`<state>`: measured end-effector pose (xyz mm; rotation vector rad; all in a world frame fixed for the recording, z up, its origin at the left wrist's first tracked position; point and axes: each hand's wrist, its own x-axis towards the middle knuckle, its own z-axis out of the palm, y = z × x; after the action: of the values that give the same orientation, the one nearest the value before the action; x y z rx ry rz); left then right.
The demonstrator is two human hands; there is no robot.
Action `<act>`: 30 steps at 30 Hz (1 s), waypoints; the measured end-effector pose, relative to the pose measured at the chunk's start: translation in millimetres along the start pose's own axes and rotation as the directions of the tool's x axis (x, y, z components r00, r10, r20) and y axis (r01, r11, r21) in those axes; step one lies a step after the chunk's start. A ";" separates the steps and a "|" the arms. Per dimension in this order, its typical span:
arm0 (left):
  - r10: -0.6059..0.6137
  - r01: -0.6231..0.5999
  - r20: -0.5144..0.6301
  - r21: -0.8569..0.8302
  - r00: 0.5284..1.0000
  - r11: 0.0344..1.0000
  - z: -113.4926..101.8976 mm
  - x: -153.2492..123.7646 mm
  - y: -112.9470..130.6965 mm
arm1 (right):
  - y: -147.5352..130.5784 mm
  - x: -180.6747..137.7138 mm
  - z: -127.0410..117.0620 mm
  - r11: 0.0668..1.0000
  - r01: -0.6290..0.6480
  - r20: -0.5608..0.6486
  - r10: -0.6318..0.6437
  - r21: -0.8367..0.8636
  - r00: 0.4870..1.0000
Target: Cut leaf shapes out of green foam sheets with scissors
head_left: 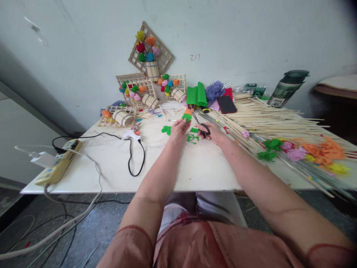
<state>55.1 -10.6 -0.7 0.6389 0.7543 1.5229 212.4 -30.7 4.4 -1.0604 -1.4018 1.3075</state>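
Observation:
Between the fingertips of my left hand (180,128) is a small piece of green crepe paper (186,117). My right hand (209,132) grips a pair of scissors (205,129) by the black handles, with the blades slanting up and left close to the paper. Cut green petal shapes (166,130) lie just left of my left hand. Green paper scraps (192,139) are scattered on the white table (200,171) between my hands. A folded roll of green crepe paper (196,94) stands behind them.
A glue gun (132,134) with a black cord and a power strip (58,163) lie on the left. Stick lattices with paper flowers (139,89) stand against the wall. Right are a phone (227,104), bamboo sticks (267,115), paper flowers (297,152) and a dark bottle (288,88).

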 end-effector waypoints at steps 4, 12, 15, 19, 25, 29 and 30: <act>-0.033 0.032 -0.016 -0.064 0.999 0.997 2.7 -1.7 -0.1 | 2.6 0.7 0.9 1.000 -0.003 0.024 0.003 -0.008 1.000; -0.087 0.079 -0.055 -0.129 0.995 0.988 7.6 -6.1 -0.7 | 7.3 3.2 2.3 1.000 0.013 0.058 -0.012 -0.015 0.998; -0.097 0.087 -0.064 -0.139 0.993 0.987 8.1 -6.0 -1.6 | 6.6 2.0 4.5 1.000 0.012 0.056 -0.011 -0.027 0.998; -0.098 0.087 -0.068 -0.156 0.993 0.984 8.4 -4.5 -3.8 | 5.7 1.2 7.8 1.000 -0.005 0.052 0.006 -0.016 0.999; -0.112 0.097 -0.064 -0.194 0.992 0.976 9.3 -3.8 -6.4 | 4.5 -0.1 9.8 1.000 -0.020 0.031 0.020 0.020 0.999; -0.123 0.109 -0.054 -0.212 0.991 0.971 9.0 -4.1 -7.3 | 6.2 0.2 8.7 1.000 0.006 0.046 -0.007 0.022 0.999; -0.121 0.108 -0.051 -0.212 0.991 0.971 8.9 -4.2 -7.5 | 6.8 0.5 8.4 1.000 0.010 0.048 -0.011 0.020 0.999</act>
<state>67.1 -13.7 -0.8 0.3848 0.6568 1.4972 204.1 -31.5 -2.5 -1.0129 -1.4248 1.3443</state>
